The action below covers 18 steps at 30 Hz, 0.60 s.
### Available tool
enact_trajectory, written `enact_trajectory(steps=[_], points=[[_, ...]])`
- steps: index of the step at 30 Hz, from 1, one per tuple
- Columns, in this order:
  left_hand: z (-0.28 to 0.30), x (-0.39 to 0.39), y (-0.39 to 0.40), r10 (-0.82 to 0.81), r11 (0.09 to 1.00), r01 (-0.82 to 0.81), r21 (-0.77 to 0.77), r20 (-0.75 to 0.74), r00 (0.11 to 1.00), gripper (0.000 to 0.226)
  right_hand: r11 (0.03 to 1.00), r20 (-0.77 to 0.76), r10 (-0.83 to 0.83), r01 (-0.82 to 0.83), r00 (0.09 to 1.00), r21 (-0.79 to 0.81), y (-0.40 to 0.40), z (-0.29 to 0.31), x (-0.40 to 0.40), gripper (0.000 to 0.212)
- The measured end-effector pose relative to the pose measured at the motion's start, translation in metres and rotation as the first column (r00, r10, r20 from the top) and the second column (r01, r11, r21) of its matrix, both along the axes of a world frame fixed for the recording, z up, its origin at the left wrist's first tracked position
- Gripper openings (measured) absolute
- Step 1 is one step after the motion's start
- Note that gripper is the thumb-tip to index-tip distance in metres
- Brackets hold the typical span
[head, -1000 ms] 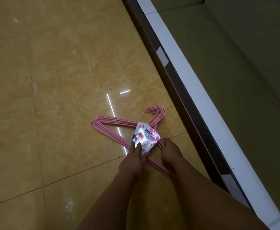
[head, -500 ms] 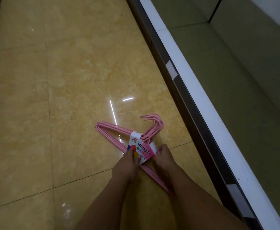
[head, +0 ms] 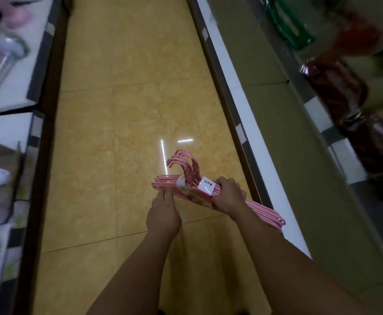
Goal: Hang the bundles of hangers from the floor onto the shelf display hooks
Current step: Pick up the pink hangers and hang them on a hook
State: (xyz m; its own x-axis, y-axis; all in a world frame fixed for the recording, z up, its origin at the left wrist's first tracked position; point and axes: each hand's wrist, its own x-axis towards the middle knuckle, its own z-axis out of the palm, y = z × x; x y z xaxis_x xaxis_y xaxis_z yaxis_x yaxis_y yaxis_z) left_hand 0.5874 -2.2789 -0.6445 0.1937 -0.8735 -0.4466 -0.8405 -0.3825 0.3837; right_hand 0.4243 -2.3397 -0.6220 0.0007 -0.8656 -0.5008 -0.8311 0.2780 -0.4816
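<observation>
A bundle of pink hangers [head: 187,171] with a paper label band round its neck is held in the air above the yellow tiled floor [head: 122,114], hooks pointing away from me. My right hand [head: 228,195] grips the bundle at the label, fingers wrapped round the wires. My left hand [head: 164,212] holds the bundle's left shoulder from below, thumb and fingers on the pink wires. The right shoulder of the bundle sticks out past my right forearm toward the shelf base.
A low green shelf [head: 283,123] with a white front edge runs along the right; dark red packaged goods [head: 336,87] lie on it. On the left a white shelf [head: 11,71] holds blurred clear and pink items. The aisle floor stretches ahead between them.
The hanger bundle has been lifted off the floor and turned nearly edge-on. Both hands rose with it, and the view has lifted to show both shelves.
</observation>
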Motion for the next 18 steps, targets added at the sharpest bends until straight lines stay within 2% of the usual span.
enact_trajectory(steps=[6,9,12,13,14,17,18], points=[[0.157,0.033,0.007,0.023,0.999,-0.024,0.029,0.036,0.999,0.078,0.986,0.024,0.168,-0.168,0.985,-0.017,0.014,0.165,0.028,0.042],[0.228,0.053,0.015,0.026,0.998,-0.031,0.051,0.093,0.995,0.078,0.978,0.158,0.179,-0.193,0.971,0.083,0.017,0.244,0.041,0.031],[0.293,0.079,0.026,0.041,0.995,-0.052,0.081,0.125,0.991,0.091,0.944,0.248,0.231,-0.279,0.941,0.178,0.014,0.323,0.058,0.022],[0.310,0.087,0.029,0.060,0.995,-0.069,0.067,0.124,0.990,0.088,0.934,0.266,0.239,-0.296,0.934,0.199,0.013,0.345,0.064,0.023],[0.329,0.095,0.032,0.094,0.995,-0.098,0.032,0.105,0.990,0.075,0.927,0.280,0.249,-0.312,0.927,0.210,0.012,0.368,0.071,0.024],[0.386,0.118,0.046,0.168,0.983,-0.163,-0.090,0.059,0.984,0.003,0.907,0.253,0.321,-0.373,0.912,0.194,0.017,0.419,0.096,0.023],[0.400,0.122,0.052,0.182,0.979,-0.178,-0.103,0.033,0.983,0.014,0.902,0.219,0.364,-0.402,0.905,0.161,0.020,0.427,0.104,0.019]])
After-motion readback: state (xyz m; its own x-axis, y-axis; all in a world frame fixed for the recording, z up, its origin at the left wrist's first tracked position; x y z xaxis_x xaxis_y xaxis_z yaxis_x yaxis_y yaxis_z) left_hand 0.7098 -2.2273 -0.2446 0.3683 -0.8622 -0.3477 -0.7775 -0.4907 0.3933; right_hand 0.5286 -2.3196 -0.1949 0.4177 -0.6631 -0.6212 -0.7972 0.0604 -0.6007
